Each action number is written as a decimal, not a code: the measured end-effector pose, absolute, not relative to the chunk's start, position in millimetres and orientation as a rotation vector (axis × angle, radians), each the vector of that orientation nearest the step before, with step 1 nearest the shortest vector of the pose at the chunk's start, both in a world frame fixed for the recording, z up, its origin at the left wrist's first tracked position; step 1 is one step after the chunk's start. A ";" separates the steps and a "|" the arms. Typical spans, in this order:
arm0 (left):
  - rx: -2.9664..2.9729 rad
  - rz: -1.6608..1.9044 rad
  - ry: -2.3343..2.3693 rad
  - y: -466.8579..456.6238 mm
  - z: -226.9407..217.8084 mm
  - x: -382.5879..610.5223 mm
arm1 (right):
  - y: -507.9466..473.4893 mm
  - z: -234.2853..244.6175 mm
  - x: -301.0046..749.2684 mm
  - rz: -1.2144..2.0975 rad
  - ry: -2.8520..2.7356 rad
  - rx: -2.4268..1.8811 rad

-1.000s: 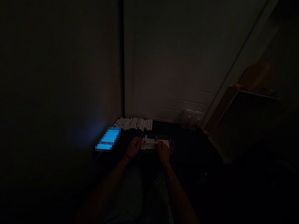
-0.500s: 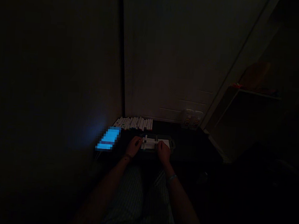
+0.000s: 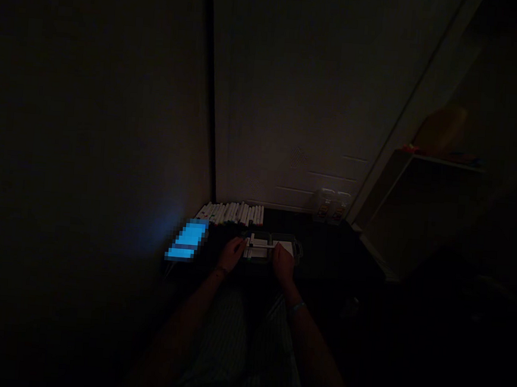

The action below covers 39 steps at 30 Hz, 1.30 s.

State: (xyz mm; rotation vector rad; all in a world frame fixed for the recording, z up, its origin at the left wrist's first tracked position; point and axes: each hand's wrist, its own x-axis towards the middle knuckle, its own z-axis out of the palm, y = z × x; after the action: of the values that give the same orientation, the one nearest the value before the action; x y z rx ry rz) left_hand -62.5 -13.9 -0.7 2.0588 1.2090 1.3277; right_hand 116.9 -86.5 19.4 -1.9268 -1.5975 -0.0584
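Observation:
In the dim head view, an open clear plastic case (image 3: 299, 251) with white inside lies on the dark surface between my hands. My right hand (image 3: 284, 264) is closed around the right end of a white marker (image 3: 264, 246), held level above the case. Another white marker (image 3: 252, 239) lies crosswise at the case's left side. My left hand (image 3: 232, 254) is at the case's left edge with its fingers drawn together. What those fingers grip is too dark to make out.
Several white markers (image 3: 232, 213) lie in a row along the wall at the back left. A glowing blurred screen (image 3: 188, 240) is left of my left hand. Two clear packages (image 3: 331, 206) stand at the back right of the dark surface (image 3: 326, 246). A shelf unit (image 3: 444, 162) is farther right.
My right hand has shifted very slightly to the right and the marker has tilted a little. My left hand has barely moved. The picture is slightly brighter around the wall.

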 end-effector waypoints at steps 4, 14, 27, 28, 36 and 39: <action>2.036 1.326 1.214 -13.0 -2.6 -62.9 | -85.7 18.6 117.2 -0.065 -1.612 -1.937; 2.126 1.273 1.192 -21.0 10.7 -62.5 | -86.2 19.1 116.6 -0.108 -1.627 -1.950; 2.147 1.301 1.200 -18.8 7.6 -63.3 | -86.5 18.5 117.6 -0.097 -1.633 -1.904; 2.151 1.304 1.195 -18.8 7.7 -63.4 | -86.3 18.3 117.7 -0.099 -1.631 -1.899; 2.141 1.284 1.223 -17.2 3.6 -64.5 | -85.8 16.6 117.8 -0.133 -1.631 -1.891; 2.098 1.292 1.261 -14.1 -0.9 -64.5 | -86.2 16.7 117.8 -0.118 -1.636 -1.891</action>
State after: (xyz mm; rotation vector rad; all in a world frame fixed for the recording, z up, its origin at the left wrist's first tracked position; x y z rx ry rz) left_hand -64.5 -14.1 -0.9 2.0979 1.2613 1.2915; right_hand 117.8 -86.2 16.7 -1.8914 -1.6360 -0.1184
